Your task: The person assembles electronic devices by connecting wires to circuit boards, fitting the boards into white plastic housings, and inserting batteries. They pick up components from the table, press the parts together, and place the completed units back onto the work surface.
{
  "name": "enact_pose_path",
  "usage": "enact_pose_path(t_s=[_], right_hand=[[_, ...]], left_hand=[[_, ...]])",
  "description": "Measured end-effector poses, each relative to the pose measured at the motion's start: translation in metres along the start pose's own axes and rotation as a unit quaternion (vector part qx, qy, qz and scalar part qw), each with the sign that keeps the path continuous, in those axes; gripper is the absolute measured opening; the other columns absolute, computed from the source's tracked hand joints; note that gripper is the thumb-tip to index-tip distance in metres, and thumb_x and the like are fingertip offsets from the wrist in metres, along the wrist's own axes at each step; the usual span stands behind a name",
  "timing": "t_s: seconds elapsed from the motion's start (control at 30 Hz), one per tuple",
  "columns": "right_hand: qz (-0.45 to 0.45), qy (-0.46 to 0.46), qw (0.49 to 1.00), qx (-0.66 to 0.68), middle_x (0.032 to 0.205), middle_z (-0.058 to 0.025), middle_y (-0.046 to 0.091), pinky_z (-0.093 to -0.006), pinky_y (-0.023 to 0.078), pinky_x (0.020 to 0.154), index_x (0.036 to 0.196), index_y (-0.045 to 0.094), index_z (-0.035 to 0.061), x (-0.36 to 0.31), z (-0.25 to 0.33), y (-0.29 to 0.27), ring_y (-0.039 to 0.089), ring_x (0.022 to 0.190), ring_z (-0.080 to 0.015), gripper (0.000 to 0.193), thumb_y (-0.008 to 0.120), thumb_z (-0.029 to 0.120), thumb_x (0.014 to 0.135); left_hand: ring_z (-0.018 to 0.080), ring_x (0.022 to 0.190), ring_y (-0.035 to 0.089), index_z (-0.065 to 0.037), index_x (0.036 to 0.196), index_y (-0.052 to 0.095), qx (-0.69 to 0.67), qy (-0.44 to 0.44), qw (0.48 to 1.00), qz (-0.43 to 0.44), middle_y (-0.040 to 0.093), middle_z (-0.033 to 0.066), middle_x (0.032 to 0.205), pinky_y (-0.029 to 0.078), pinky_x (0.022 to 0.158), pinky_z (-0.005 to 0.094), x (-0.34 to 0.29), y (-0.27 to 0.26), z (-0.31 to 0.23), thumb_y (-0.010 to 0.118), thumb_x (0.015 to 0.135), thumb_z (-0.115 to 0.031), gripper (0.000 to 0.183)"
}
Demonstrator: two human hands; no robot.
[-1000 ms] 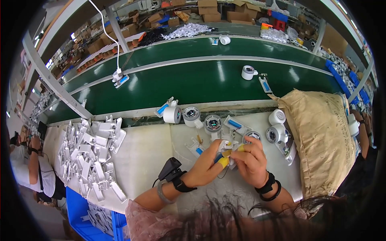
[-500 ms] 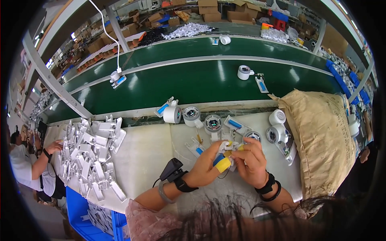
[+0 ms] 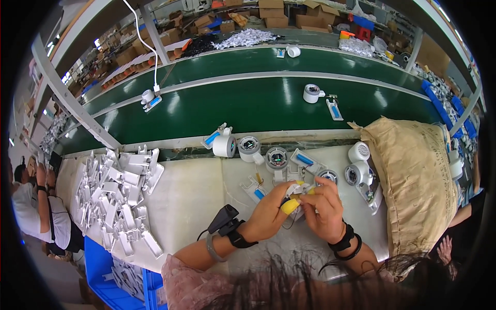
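Note:
Both my hands meet over the near side of the table. My left hand (image 3: 266,214) is closed on a small white plastic part (image 3: 294,189), mostly covered by the fingers. My right hand (image 3: 325,209) pinches at the same part from the other side; its fingertips hide the exact contact. Yellow coverings show on fingertips of both hands, and a thin dark wire hangs below them. Just beyond lie round white-and-grey housings (image 3: 277,157) with exposed circuitry, joined to flat white brackets. One such bracket (image 3: 306,159) carries a blue cell.
White plastic brackets (image 3: 119,194) are heaped on the left, above a blue bin (image 3: 101,279). A large brown sack (image 3: 408,181) stands right, near more housings (image 3: 359,151). Beyond runs a green conveyor belt (image 3: 232,106) with a few units. Other people are at both sides.
My hands stay together, with slight finger movement; the blue piece by my left thumb is now mostly hidden. The person at left has withdrawn a hand from the heap. Another person's hand appears beside the sack.

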State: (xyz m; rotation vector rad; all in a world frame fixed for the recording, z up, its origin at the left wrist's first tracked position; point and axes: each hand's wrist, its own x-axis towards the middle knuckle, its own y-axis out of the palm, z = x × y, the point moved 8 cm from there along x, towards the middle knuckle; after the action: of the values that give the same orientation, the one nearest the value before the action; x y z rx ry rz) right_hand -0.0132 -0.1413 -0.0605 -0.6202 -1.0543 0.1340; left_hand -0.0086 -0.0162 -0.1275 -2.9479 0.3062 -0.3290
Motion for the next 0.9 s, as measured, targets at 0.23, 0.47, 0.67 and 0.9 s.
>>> enact_pose_path(t_s=[0.23, 0.47, 0.67, 0.9], right_hand=[[0.002, -0.024, 1.0, -0.011, 0.081, -0.009, 0.055, -0.0428, 0.049, 0.085, 0.086, 0.065, 0.0049, -0.001, 0.004, 0.002, 0.057, 0.081, -0.0306, 0.026, 0.075, -0.005, 0.063], [0.005, -0.005, 1.0, -0.024, 0.08, -0.0081, 0.055, -0.0412, 0.049, 0.08, 0.083, 0.065, 0.0057, 0.003, 0.01, 0.003, 0.057, 0.081, -0.0299, 0.022, 0.075, -0.004, 0.065], [-0.006, -0.008, 0.998, -0.058, 0.086, -0.0085, 0.056, -0.0407, 0.047, 0.079, 0.095, 0.062, 0.0062, 0.002, 0.006, 0.004, 0.056, 0.087, -0.0312, 0.032, 0.075, -0.002, 0.067], [-0.032, -0.055, 0.997, 0.052, 0.094, -0.0096, 0.056, -0.0373, 0.047, 0.072, 0.097, 0.063, 0.0072, -0.007, 0.008, 0.0, 0.056, 0.083, -0.0288, 0.031, 0.072, 0.0, 0.068]], left_hand=[[0.0411, 0.1, 0.057, 0.0, 0.127, 0.045, 0.06, 0.007, 0.998, 0.004, 0.057, 0.0231, 0.111, 0.047, 0.083, 0.0414, 0.0, -0.002, 0.002, 0.05, 0.092, -0.009, 0.036], [0.0135, 0.067, 0.056, -0.001, 0.119, 0.053, 0.089, 0.046, 0.995, -0.023, 0.059, 0.0056, 0.078, 0.046, 0.062, 0.0277, 0.001, -0.008, -0.005, 0.048, 0.098, -0.019, 0.028], [0.0164, 0.065, 0.06, -0.001, 0.122, 0.049, -0.022, -0.09, 0.994, 0.051, 0.062, 0.0102, 0.089, 0.048, 0.059, 0.0284, 0.008, -0.005, 0.003, 0.047, 0.097, -0.016, 0.029], [0.0078, 0.062, 0.057, -0.004, 0.121, 0.051, -0.107, -0.077, 0.991, -0.006, 0.062, 0.0033, 0.085, 0.046, 0.05, 0.0213, 0.037, -0.037, -0.017, 0.042, 0.099, -0.014, 0.026]])
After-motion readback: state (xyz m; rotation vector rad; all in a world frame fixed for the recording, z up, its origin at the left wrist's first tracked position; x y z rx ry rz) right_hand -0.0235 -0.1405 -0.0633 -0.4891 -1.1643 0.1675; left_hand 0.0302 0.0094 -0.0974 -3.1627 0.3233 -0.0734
